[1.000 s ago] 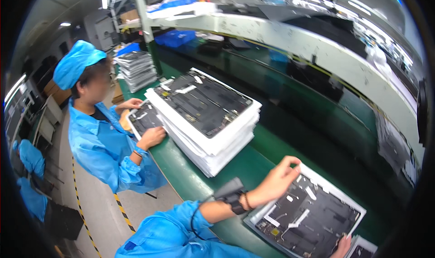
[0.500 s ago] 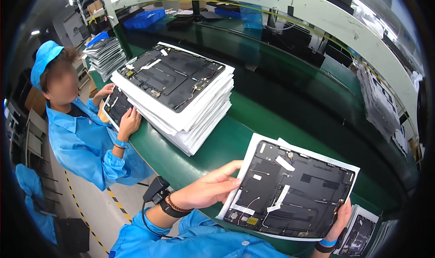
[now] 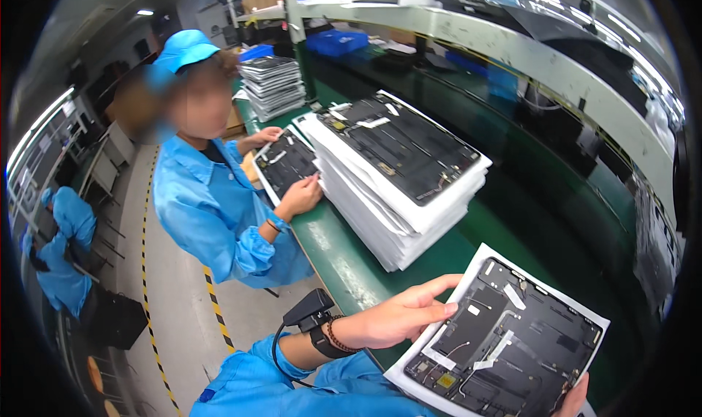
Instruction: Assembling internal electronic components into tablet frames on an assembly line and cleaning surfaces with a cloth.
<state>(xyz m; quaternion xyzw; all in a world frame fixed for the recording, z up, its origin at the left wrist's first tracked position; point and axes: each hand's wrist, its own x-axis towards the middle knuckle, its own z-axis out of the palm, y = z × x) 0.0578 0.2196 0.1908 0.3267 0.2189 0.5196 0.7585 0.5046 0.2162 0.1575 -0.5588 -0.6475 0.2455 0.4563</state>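
A: Left hand point(image 3: 398, 316) lies flat, fingers stretched along the left edge of the dark panel point(image 3: 504, 344), thumb tucked beneath, a wrist-worn device point(image 3: 311, 311) strapped on. That panel, on its white backing sheet, sits at the near edge of the green bench point(image 3: 344, 260).

B: And the right hand point(image 3: 574, 399)? Only a sliver at the panel's lower right corner; can't tell its grip.

A: White strips of tape cross the panel, with a small yellow patch lower left.

B: Just beyond, the tall stack of white-backed panels point(image 3: 398, 168). A co-worker in blue point(image 3: 212, 205) has both hands on another panel point(image 3: 287, 162).

A: Farther back, a second stack point(image 3: 272, 86) and blue bins point(image 3: 338, 40).

B: Half a second ago the held panel sat higher and nearer the middle; now it's down at the right.
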